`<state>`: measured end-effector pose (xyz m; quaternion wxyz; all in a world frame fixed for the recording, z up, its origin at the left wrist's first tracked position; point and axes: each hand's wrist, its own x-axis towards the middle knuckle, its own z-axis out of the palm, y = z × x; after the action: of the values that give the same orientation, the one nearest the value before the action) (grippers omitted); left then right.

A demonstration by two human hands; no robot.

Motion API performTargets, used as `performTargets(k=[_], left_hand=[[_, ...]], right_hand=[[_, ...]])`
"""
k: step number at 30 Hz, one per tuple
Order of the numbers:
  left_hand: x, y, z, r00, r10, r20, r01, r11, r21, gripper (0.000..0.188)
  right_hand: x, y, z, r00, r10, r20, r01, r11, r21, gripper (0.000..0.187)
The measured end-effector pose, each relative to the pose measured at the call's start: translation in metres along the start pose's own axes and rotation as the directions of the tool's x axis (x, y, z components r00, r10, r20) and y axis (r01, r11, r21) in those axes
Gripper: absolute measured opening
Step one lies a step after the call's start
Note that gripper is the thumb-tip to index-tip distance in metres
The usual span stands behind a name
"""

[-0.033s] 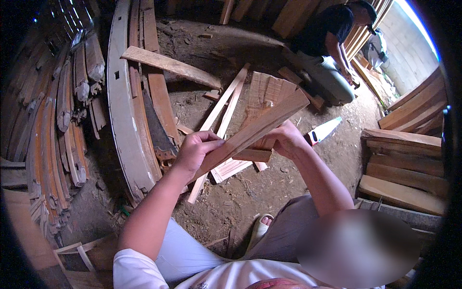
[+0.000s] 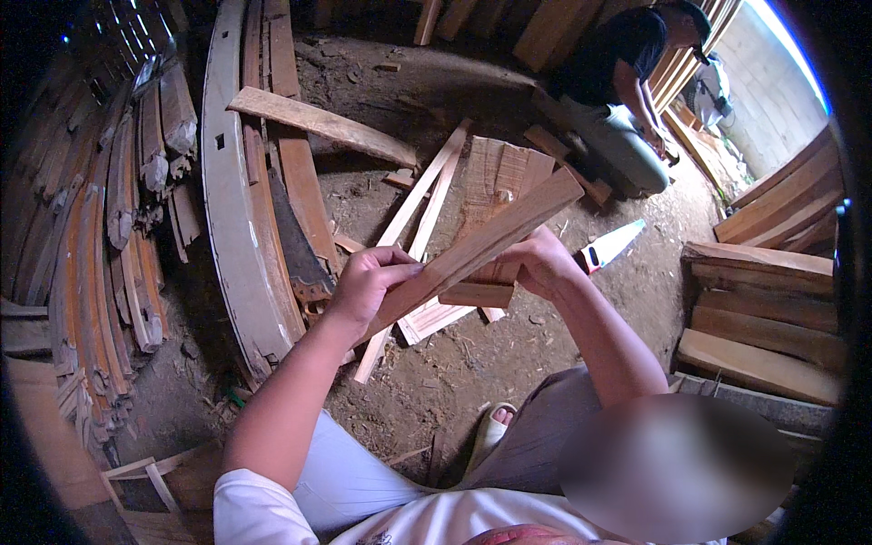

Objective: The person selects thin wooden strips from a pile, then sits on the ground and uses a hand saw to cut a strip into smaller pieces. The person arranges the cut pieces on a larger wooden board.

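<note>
A narrow wooden board (image 2: 495, 232) is held up in front of me, slanting from lower left to upper right. My left hand (image 2: 368, 286) is closed on its near left part, thumb along the top edge. My right hand (image 2: 542, 262) is closed on the board's right side around the middle; its fingertips are partly hidden behind the wood. Beneath the board, a wider, rough-grained plank (image 2: 509, 173) and a short wood block (image 2: 477, 292) show. Thin pale strips (image 2: 420, 213) lie on the dirt floor just beyond my left hand.
A handsaw (image 2: 613, 247) lies on the ground to the right; another saw (image 2: 313, 289) with a wooden handle rests by the long beam (image 2: 238, 200) at left. Lumber stacks (image 2: 136, 227) and piled planks (image 2: 758, 313) flank me. Another person (image 2: 618, 109) crouches at the far right.
</note>
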<state>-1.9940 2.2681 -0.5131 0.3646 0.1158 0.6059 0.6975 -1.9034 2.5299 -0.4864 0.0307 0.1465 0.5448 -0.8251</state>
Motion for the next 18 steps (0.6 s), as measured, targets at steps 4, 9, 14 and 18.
performTargets(k=[4, 9, 14, 18], left_hand=[[-0.001, 0.004, -0.004, 0.997, -0.080, 0.017, 0.081, 0.992, -0.094, 0.012], [-0.001, 0.013, -0.010, 0.995, -0.084, 0.049, 0.087, 0.995, -0.057, 0.011], [-0.004, 0.013, -0.015, 0.989, -0.126, 0.075, 0.128, 0.992, -0.016, 0.010], [-0.001, 0.004, -0.012, 0.995, -0.089, 0.036, 0.088, 0.996, 0.026, 0.012]], right_hand=[[-0.008, -0.011, 0.018, 0.996, 0.083, -0.017, -0.084, 0.993, -0.088, 0.046], [-0.009, -0.007, 0.013, 0.997, 0.058, 0.044, -0.052, 0.991, -0.123, 0.061], [-0.012, -0.007, 0.024, 0.999, 0.050, -0.012, -0.051, 0.990, -0.130, 0.059], [-0.006, -0.001, 0.021, 0.997, 0.038, -0.064, -0.048, 0.983, -0.175, 0.049]])
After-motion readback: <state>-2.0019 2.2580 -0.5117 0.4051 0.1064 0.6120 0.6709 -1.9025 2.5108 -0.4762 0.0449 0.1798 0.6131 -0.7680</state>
